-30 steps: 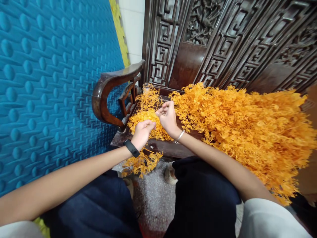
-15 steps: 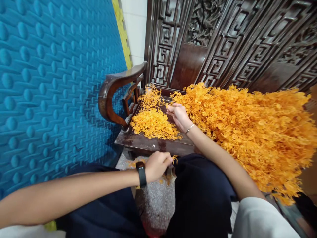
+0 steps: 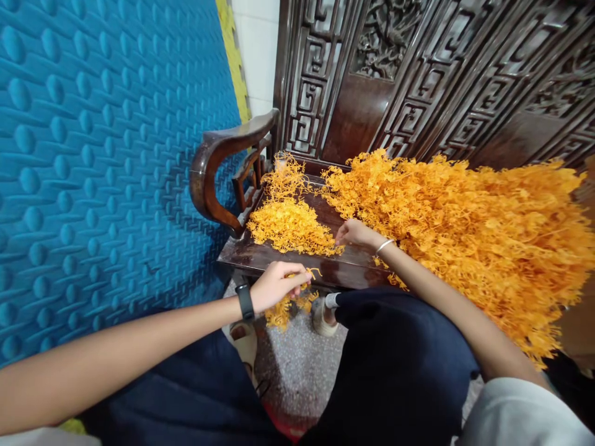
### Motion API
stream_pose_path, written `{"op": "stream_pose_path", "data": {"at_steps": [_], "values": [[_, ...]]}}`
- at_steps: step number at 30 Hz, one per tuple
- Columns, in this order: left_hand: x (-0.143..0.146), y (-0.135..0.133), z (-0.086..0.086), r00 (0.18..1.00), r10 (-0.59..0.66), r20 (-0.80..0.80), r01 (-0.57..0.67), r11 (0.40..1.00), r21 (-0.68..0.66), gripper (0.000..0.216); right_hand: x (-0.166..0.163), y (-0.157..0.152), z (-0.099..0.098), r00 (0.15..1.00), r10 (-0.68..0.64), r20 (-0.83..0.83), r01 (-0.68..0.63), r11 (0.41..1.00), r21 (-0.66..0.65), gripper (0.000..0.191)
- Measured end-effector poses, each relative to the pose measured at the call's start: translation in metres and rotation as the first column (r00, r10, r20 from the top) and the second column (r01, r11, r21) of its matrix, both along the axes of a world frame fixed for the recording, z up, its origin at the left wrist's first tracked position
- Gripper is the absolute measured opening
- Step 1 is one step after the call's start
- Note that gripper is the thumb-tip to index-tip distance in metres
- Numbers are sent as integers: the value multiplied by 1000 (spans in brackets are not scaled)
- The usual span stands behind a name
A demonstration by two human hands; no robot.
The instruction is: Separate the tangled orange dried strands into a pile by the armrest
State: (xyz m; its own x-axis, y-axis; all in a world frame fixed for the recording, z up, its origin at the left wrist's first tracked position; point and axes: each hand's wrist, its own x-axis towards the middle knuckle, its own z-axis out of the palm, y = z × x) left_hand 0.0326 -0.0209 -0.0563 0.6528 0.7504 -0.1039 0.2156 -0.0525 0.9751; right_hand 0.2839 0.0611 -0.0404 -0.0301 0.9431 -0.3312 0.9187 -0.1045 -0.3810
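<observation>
Orange branching sprig (image 3: pixel 279 314) hangs lower centre, pinched by the left hand (image 3: pixel 273 288); the right hand (image 3: pixel 356 233), fingers' grip unclear, meets a small orange heap (image 3: pixel 289 226) on the dark wooden bench (image 3: pixel 242 253).

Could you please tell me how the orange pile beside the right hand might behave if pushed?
The orange pile would probably be light for its size, looking frilly and airy. It may spread or shed bits, as nothing visible binds it. It seems unlikely to tip, since it lies low on the bench.
</observation>
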Motion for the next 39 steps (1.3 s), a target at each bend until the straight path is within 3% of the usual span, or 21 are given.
{"op": "stream_pose_path", "data": {"at_steps": [6,11,14,17,19,22,27,31,36,39], "values": [[-1,8,9,997,19,79,-14,998,-66,27,3,-4,-7,990,8,140,7,995,-104,11],[-2,14,15,993,43,113,-32,995,-98,22,-6,-13,10,989,26,146,-24,1000,-16,11],[-2,17,17,993,55,101,-45,995,-91,20,-26,-27,31,960,191,-204,-196,981,-3,23],[-2,20,18,994,64,89,-58,996,-68,19,-49,-41,47,719,331,-612,-400,916,25,31],[-2,22,20,994,54,94,-50,998,-48,22,-61,-47,51,642,358,-678,-430,900,68,32],[-2,23,25,989,56,139,-43,995,-93,25,-73,-50,52,620,339,-707,-365,923,123,21],[-7,30,33,949,89,302,7,953,-304,34,-76,-49,58,526,257,-811,-129,966,222,14],[-11,35,36,941,37,335,73,947,-312,37,-73,-47,60,418,198,-886,62,968,245,13],[-12,34,37,950,137,280,-59,961,-270,19,-71,-44,56,356,109,-928,58,989,139,17],[-12,34,36,935,142,324,-54,962,-266,20,-71,-45,56,352,59,-934,48,996,81,22]]}}
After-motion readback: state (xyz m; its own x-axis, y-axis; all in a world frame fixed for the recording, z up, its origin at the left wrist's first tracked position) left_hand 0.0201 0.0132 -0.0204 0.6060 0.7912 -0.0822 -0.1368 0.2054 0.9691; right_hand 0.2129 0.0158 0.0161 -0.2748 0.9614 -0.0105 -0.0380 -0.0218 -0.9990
